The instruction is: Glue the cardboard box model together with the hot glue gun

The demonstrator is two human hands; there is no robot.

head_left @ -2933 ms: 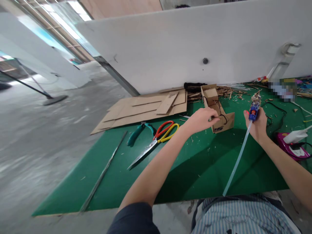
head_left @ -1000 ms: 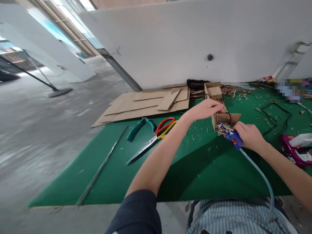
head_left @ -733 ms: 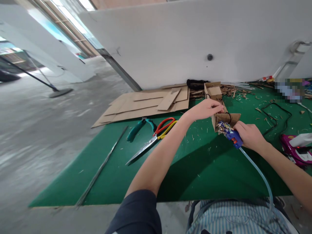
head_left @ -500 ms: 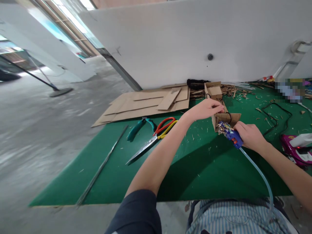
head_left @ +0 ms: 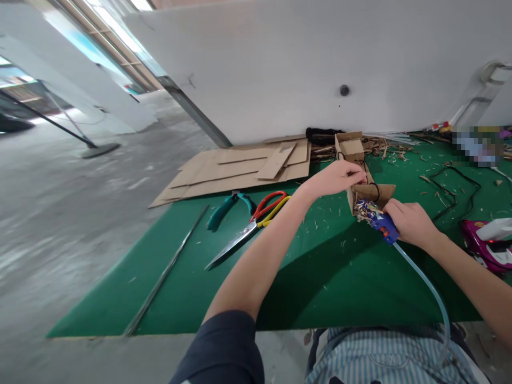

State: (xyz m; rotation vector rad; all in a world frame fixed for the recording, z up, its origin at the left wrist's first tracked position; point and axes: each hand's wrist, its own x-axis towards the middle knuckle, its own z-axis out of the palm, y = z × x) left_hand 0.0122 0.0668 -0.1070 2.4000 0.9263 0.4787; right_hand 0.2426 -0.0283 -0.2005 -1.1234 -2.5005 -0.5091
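A small open cardboard box (head_left: pixel 352 201) stands on the green table, with a thin black cord looping over its sides. My left hand (head_left: pixel 344 175) reaches across its middle, fingertips pinched together inside or at the wall; what they pinch is hidden. In my right hand (head_left: pixel 412 221) is a blue glue gun (head_left: pixel 386 228), its front end crusted with twig scraps and close to the box's near flap. From its rear a long translucent glue stick (head_left: pixel 426 282) bends down toward the striped apron (head_left: pixel 380 354).
Left of my forearm lie red-and-yellow-handled scissors (head_left: pixel 236 242), teal pliers (head_left: pixel 224 213) and thin metal rods (head_left: pixel 168 272). Flat cardboard sheets (head_left: pixel 212 165) and twigs (head_left: pixel 386 146) line the wall. On the right are a black cable (head_left: pixel 454 194) and a magenta device (head_left: pixel 480 240).
Both hands, the box and the glue gun stay almost in place. The view has shifted very slightly.
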